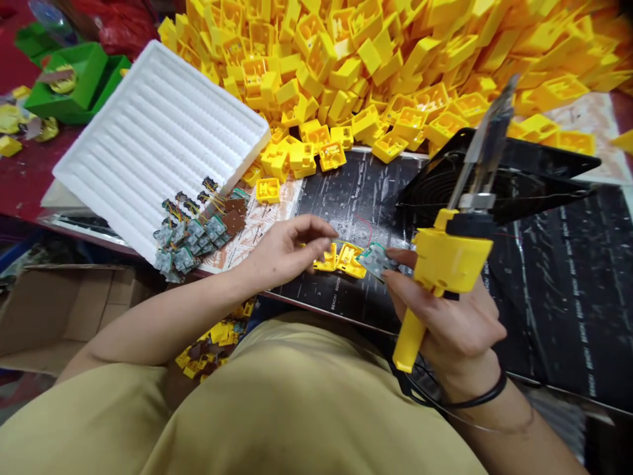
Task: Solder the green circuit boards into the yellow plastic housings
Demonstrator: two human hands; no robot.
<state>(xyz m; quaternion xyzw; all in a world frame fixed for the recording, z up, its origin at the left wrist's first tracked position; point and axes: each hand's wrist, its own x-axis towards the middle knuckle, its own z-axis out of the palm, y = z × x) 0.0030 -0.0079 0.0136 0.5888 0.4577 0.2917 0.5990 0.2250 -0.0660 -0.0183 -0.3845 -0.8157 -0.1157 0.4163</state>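
My left hand [291, 247] hovers at the left of two small yellow plastic housings [352, 259], fingers curved and apart with nothing visible between them. Its thumb overlaps the nearer housing; whether it touches cannot be told. Thumb and finger of my right hand [435, 310] pinch a small circuit board [378, 260], grey with a green edge, just right of the housings. That same hand also carries a yellow pistol-shaped tool [452, 260] against it, its metal and clear end pointing up and away. A thin red wire runs behind the board.
Yellow housings [346, 72] are heaped across the back. A white ribbed foam tray [163, 132] lies left, with wired circuit boards [192, 237] at its near corner. A black fan [445, 175] stands right on the black bench mat [558, 284]. A cardboard box [64, 310] sits lower left.
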